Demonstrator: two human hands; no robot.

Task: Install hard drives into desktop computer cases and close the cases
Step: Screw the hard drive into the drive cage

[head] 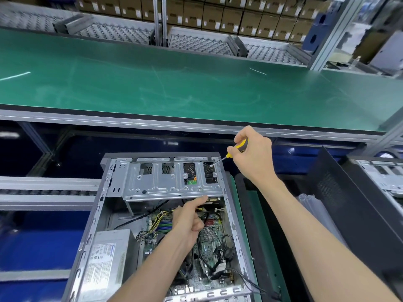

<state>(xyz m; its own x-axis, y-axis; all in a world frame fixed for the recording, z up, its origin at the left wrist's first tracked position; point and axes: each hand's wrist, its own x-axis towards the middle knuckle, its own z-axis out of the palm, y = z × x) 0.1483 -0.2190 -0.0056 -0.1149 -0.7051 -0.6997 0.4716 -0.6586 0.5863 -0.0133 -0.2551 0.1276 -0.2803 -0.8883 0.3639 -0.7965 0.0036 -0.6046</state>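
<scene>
At drive cage (172,179), far end of open desktop case (122,205): screw-driving w/ R hand, L bracing.

R hand (253,153) fist-wrapped on yellow/black screwdriver (236,148), tip at cage's far-R corner. L hand (189,219) thumb pressed up under cage lip, other fingers curled, holding nothing. Hard drive itself not visible. Risks (est.): steep shaft angle → tip cams out; loose screw could drop onto motherboard (209,238) below L hand.

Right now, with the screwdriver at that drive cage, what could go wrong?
The screwdriver tip sits at the far right corner of the drive cage; a slip could drop it toward the motherboard. The left hand props the cage edge with one finger, close above loose cables it might snag.
</scene>
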